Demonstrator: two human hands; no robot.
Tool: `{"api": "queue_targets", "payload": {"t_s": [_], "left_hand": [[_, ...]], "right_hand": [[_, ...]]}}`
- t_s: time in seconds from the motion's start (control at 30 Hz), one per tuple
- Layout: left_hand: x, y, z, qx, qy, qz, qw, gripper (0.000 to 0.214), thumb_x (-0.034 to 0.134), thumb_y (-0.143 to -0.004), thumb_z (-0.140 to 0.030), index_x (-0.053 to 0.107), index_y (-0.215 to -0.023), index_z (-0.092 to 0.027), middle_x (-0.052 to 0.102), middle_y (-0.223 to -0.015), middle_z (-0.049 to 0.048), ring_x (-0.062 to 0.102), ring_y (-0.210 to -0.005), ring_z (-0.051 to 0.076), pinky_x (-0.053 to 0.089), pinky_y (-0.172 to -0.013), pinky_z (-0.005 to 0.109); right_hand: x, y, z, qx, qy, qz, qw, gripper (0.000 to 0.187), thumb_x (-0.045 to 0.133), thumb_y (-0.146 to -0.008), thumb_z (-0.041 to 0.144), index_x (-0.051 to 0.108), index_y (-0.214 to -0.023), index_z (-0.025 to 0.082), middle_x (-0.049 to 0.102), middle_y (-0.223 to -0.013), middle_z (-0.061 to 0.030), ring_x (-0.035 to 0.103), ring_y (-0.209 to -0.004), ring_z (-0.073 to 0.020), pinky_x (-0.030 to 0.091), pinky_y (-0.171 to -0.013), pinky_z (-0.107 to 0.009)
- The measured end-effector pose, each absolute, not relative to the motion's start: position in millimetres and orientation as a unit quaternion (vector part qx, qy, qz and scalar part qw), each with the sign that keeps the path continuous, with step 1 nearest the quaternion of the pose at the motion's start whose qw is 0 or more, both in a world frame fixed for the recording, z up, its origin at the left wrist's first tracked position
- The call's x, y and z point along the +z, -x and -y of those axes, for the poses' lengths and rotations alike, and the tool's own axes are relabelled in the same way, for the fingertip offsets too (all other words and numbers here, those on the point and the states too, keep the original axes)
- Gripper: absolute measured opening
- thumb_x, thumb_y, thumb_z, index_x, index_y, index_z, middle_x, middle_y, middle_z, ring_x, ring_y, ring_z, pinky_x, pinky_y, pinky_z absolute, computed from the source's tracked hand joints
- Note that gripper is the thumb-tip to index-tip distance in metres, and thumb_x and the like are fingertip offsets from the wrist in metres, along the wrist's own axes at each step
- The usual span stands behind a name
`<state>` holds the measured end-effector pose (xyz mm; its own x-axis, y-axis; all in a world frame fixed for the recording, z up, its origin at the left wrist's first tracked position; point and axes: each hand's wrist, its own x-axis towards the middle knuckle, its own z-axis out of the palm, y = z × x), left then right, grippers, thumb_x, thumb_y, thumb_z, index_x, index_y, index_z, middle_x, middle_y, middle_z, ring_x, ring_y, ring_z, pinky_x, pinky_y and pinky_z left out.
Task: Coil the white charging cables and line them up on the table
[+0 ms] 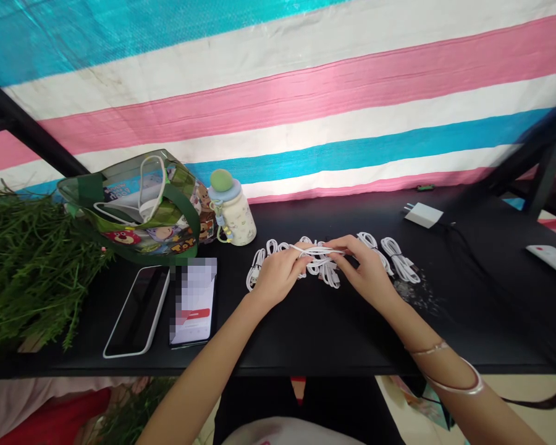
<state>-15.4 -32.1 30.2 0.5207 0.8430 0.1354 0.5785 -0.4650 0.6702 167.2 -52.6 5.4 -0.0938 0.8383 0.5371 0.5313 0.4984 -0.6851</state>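
Observation:
Between both hands a white charging cable (319,251) is stretched in a folded bundle, a little above the black table. My left hand (280,272) pinches its left end between thumb and fingers. At the other end, my right hand (359,262) grips it with thumb and fingertips. Beneath and behind the hands lie several coiled white cables, partly covered by the fingers. One tied cable bundle (257,267) rests left of my left hand. To the right of my right hand is another coiled cable (400,259) with a dark tie.
Left of the cables stand a patterned bottle (238,216), a green see-through bag (134,216) and leafy greenery (28,266). Two phones, a white-edged one (138,311) and a lit one (197,303), lie nearby. Rightward are a white charger (424,214), black cord (472,253) and white remote (553,261).

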Motion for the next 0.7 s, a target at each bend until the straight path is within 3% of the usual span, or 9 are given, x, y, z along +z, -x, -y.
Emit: {"api": "queue_targets", "payload": {"t_s": [0.23, 0.5, 0.7], "left_hand": [[24.2, 14.6, 31.1, 0.289, -0.791, -0.414, 0.345, 0.035, 0.034, -0.093, -0.028, 0.064, -0.110, -0.022, 0.061, -0.064, -0.0018, 0.057, -0.059, 0.015, 0.044, -0.067, 0.025], [23.7, 14.4, 32.7, 0.344, -0.757, -0.383, 0.401, 0.038, 0.033, -0.094, -0.033, 0.064, -0.106, -0.017, 0.054, -0.057, -0.0023, 0.053, -0.055, 0.013, 0.044, -0.062, 0.023], [20.1, 12.1, 34.6, 0.338, -0.755, -0.379, 0.416, 0.039, 0.029, -0.095, -0.034, 0.062, -0.110, -0.017, 0.052, -0.059, -0.0020, 0.052, -0.055, 0.013, 0.042, -0.059, 0.023]], "right_hand": [[5.4, -164.7, 54.2, 0.209, 0.476, 0.695, 0.496, 0.012, 0.054, -0.086, 0.031, 0.062, -0.085, 0.022, 0.067, -0.077, -0.0042, 0.064, -0.070, -0.0189, 0.053, -0.066, -0.033], [10.7, -159.9, 55.9, 0.357, 0.442, 0.638, 0.520, 0.040, 0.051, -0.083, 0.062, 0.058, -0.085, 0.023, 0.054, -0.064, 0.0018, 0.056, -0.059, -0.0148, 0.051, -0.057, -0.028], [10.8, -154.7, 58.3, 0.425, 0.443, 0.594, 0.520, 0.044, 0.049, -0.080, 0.068, 0.053, -0.084, 0.024, 0.051, -0.066, 0.0027, 0.055, -0.059, -0.0143, 0.052, -0.057, -0.029]]}}
